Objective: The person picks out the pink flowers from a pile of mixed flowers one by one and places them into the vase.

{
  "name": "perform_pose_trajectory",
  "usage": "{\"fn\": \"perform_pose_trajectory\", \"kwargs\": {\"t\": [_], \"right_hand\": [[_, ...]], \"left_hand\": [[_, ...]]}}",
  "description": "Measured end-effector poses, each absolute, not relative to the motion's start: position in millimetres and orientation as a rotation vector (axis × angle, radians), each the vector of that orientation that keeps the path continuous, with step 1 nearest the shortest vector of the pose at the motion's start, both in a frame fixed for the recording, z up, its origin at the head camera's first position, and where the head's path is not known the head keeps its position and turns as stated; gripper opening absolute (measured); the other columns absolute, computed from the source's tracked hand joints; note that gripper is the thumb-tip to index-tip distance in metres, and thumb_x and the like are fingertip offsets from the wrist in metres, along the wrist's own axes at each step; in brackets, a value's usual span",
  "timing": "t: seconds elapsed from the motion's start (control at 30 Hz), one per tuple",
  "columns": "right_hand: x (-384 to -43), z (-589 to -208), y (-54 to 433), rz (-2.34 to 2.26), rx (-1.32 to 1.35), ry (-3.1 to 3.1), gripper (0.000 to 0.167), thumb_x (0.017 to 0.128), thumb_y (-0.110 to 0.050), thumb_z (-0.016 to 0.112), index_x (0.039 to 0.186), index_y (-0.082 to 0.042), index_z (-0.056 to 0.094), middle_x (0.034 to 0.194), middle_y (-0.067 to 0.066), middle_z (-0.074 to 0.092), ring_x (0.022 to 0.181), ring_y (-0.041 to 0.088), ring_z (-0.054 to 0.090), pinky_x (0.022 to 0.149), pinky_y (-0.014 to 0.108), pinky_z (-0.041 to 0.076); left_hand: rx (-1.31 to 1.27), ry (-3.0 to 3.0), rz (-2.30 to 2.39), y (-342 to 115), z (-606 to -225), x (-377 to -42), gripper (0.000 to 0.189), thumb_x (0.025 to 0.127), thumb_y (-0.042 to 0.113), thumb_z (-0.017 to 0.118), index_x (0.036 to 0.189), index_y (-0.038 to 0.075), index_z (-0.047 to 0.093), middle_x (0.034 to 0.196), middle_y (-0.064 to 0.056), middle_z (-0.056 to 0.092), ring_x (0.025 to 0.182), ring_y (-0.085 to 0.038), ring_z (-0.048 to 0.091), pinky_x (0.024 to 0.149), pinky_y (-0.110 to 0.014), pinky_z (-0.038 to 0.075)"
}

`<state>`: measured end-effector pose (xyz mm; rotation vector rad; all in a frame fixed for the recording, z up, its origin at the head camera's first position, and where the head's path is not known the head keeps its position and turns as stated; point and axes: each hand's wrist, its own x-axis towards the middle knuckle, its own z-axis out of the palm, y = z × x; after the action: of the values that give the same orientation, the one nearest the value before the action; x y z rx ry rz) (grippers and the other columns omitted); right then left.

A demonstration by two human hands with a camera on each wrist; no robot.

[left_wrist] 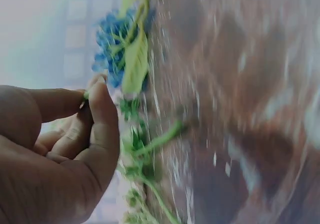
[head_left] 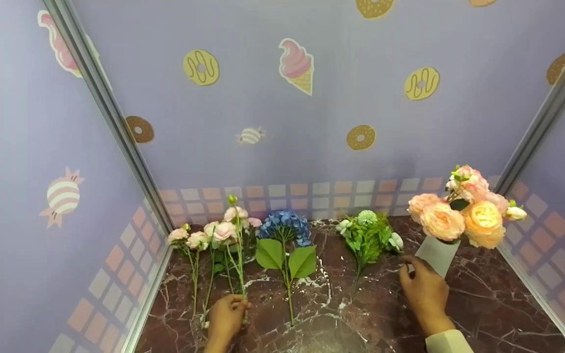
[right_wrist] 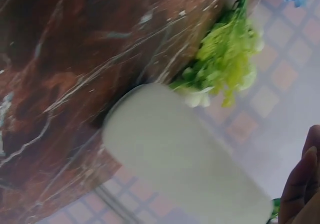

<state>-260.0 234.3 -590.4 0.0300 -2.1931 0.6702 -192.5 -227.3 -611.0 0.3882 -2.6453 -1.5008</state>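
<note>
My left hand (head_left: pixel 227 316) pinches the green stem of a pale pink flower (head_left: pixel 236 214) between thumb and fingertips. In the left wrist view only a small green bit of that stem (left_wrist: pixel 86 95) shows at the fingertips. The flower stands up in front of other pink flowers (head_left: pixel 197 240) lying at the left. On the right, my right hand (head_left: pixel 424 291) hovers by a white vase (head_left: pixel 437 257), its fingers loosely bent around nothing. The right wrist view shows its fingers (right_wrist: pixel 300 184) near the vase's mouth. Peach and yellow roses (head_left: pixel 442 221) stand in the vase.
A blue hydrangea (head_left: pixel 285 226) with two broad leaves lies on the dark marbled tabletop (head_left: pixel 331 318), right of the pink flowers. Farther right is a green and white bunch (head_left: pixel 367 240), close to the vase. Patterned walls (head_left: pixel 272 113) enclose the back and both sides.
</note>
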Motion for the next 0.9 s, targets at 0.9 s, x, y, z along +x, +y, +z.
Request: {"fn": "perform_pose_trajectory", "kwargs": {"t": [0.9], "right_hand": [[-236,-512,134,2.242,0.157,-2.155,0.042,0.111,-0.003,0.07,0.148,0.015,0.064,0.117,0.01,0.088,0.087,0.012,0.083,0.077,0.03,0.07]], "left_hand": [[-0.317,-2.581,-1.531,-79,-588,-171,0.007,0.096,0.006,0.087,0.098,0.007,0.081,0.091,-0.006,0.087,0.077,-0.008,0.076,0.071,-0.023,0.062]]}}
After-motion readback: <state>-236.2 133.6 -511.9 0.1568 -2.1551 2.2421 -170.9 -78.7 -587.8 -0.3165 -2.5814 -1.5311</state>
